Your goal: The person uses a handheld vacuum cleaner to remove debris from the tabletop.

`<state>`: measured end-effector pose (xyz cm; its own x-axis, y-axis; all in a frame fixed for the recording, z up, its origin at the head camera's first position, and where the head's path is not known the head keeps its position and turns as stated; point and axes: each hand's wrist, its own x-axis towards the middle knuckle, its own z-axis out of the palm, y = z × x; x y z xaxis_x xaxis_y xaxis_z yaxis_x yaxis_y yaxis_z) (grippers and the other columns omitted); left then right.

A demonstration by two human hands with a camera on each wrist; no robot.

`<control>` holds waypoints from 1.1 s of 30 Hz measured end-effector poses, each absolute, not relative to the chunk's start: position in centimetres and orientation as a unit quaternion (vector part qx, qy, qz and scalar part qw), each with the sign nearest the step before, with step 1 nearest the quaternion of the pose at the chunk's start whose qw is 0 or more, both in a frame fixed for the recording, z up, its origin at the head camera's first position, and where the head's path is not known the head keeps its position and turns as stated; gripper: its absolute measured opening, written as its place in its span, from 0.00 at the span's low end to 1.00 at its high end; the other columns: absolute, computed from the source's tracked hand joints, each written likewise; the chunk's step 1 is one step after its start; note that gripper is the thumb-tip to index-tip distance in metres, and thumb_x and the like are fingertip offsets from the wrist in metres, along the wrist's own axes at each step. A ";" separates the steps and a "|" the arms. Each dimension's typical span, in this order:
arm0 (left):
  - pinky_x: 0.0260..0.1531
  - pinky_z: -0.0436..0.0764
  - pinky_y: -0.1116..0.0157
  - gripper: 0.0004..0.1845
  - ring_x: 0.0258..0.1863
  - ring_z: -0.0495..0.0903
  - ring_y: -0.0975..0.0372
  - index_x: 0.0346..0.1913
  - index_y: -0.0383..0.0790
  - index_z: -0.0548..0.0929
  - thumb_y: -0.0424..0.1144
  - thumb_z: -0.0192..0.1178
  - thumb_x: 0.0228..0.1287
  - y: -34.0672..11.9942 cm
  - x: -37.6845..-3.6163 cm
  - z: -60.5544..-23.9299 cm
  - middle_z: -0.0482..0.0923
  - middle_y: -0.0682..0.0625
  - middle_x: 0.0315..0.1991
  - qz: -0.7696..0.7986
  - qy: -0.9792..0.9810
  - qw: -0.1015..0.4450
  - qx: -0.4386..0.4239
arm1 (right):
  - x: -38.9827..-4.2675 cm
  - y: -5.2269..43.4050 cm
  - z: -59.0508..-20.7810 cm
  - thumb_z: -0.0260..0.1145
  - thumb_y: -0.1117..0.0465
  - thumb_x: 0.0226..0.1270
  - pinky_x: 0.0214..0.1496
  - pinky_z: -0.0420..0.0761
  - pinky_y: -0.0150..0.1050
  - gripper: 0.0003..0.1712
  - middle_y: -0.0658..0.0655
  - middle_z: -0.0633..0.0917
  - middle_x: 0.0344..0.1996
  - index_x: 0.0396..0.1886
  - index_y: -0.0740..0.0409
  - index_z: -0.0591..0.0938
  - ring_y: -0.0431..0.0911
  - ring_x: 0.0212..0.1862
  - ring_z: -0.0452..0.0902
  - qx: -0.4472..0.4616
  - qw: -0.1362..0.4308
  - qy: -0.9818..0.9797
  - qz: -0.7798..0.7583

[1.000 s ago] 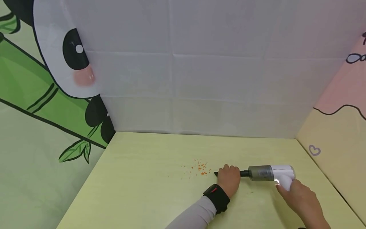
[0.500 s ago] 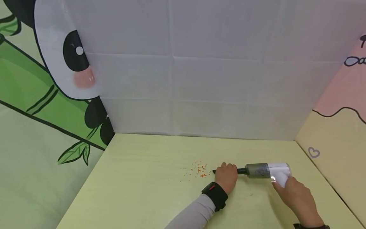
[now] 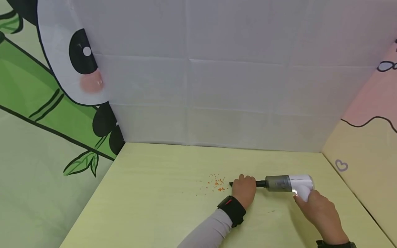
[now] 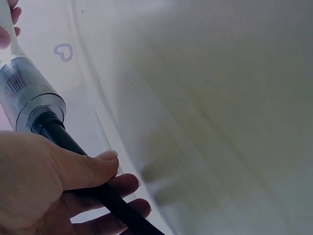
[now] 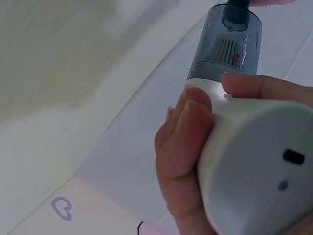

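Note:
A handheld vacuum cleaner point(image 3: 301, 182) with a white body, a clear dust cup point(image 5: 227, 46) and a black nozzle point(image 3: 261, 184) lies level above the table. My right hand point(image 3: 322, 213) grips its white handle, fingers wrapped round it in the right wrist view. With thumb and fingers, my left hand point(image 3: 244, 191) holds the black nozzle; in the left wrist view the nozzle tube point(image 4: 63, 137) runs through the grip. Just left of the nozzle tip, orange crumbs point(image 3: 218, 184) are scattered on the table. A few reddish bits show inside the dust cup.
The pale yellow table point(image 3: 149, 199) meets a grey-white wall sheet point(image 3: 201, 86) at the back. A green panel with a bamboo and panda print point(image 3: 34, 75) stands on the left. On the right is a pink and cream panel point(image 3: 366, 148) with a small heart.
Both hands and the vacuum cleaner have shifted slightly left, bringing the nozzle tip a little closer to the orange crumbs. The grips look unchanged.

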<state>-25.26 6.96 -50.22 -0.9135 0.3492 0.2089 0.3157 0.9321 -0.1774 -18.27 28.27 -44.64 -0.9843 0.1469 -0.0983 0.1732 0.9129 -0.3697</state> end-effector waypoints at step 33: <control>0.30 0.77 0.69 0.06 0.34 0.76 0.65 0.42 0.54 0.84 0.50 0.62 0.72 5.9 -24.3 -50.4 0.80 0.58 0.33 0.075 -0.975 0.114 -0.176 | -17.3 27.6 -44.7 0.59 0.42 0.74 0.22 0.68 0.43 0.31 0.57 0.73 0.21 0.32 0.70 0.71 0.50 0.23 0.69 0.080 0.041 0.977 -0.196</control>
<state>-24.27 5.91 -50.44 -0.9125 0.3596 0.1950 0.3256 0.9271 -0.1860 -17.31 27.61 -44.73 -0.9837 0.1403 -0.1121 0.1726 0.9105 -0.3757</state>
